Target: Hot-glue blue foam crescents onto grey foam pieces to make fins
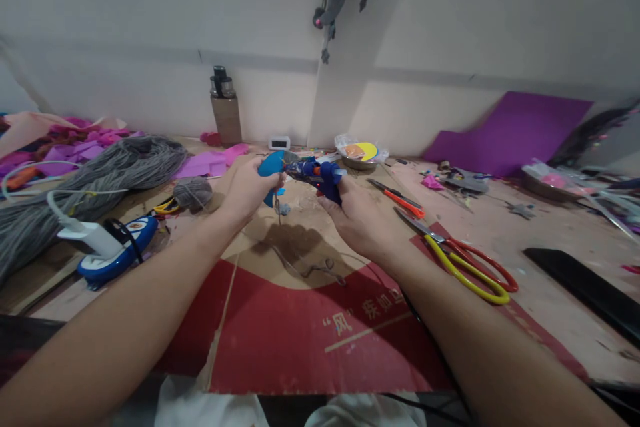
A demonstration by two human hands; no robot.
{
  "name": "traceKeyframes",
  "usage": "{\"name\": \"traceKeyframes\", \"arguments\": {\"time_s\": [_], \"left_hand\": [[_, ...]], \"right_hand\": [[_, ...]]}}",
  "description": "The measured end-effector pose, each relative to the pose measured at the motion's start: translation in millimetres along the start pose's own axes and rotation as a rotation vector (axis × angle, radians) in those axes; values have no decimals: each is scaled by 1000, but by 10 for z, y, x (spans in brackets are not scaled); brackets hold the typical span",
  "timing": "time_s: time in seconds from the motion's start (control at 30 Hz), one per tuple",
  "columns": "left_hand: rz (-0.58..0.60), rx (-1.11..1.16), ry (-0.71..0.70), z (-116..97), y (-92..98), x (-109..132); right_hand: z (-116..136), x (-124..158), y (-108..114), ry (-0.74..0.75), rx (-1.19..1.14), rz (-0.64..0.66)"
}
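Note:
My right hand (345, 207) is wrapped round a blue hot glue gun (325, 173), its nozzle pointing left. My left hand (253, 187) pinches a curved blue piece (272, 164), which looks like felt or foam, right by the nozzle. Whether the nozzle touches the piece I cannot tell. From the left hand a strand of grey yarn (280, 210) hangs down, and more grey yarn (305, 270) trails over the cardboard (300, 340) under my hands.
Scissors (465, 260) with red and yellow handles and an orange cutter (400, 199) lie at the right. Grey yarn (145, 163), a yarn ball (193, 193) and a blue power strip (117, 250) are at the left. A bottle (226, 113) stands at the back.

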State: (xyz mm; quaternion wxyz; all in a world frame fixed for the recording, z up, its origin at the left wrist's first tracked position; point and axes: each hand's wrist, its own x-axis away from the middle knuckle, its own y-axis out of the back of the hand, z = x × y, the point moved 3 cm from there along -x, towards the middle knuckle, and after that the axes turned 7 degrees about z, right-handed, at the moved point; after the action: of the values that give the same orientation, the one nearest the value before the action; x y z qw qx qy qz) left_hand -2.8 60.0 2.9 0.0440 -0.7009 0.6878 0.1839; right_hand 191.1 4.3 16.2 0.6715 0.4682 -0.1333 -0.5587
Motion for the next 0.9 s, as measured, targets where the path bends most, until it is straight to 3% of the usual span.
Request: {"name": "traceKeyframes", "arguments": {"time_s": [0.9], "left_hand": [[63,-124,-52,53,-26,8]], "right_hand": [[-15,8,73,54,-107,-105]]}}
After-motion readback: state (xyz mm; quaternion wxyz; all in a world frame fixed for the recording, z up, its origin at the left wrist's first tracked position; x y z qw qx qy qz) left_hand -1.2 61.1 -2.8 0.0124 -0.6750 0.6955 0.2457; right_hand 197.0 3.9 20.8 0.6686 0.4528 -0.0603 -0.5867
